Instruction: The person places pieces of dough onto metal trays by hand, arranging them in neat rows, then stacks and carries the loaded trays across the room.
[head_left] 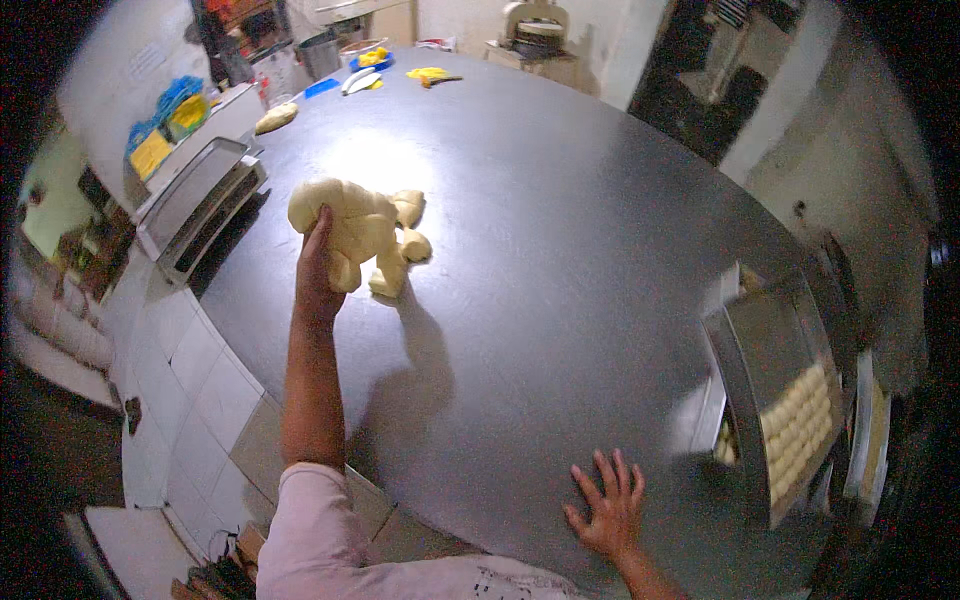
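My left hand [318, 255] grips a big lump of pale dough [355, 215] in the middle-left of the view, thumb on its near side and other fingers hidden behind it. Smaller dough pieces [413, 245] lie at its right side, joined or touching; I cannot tell which. My right hand [607, 508] rests at the lower right with fingers spread over the grey metal table [560, 330], holding nothing.
Stacked metal trays [200, 215] sit at the left edge, a dough piece [276, 118] behind them. Yellow and blue tools [368, 60] lie at the back. Tilted trays of dough balls [795, 425] stand at the right. White tiles [205, 370] border the table's left side.
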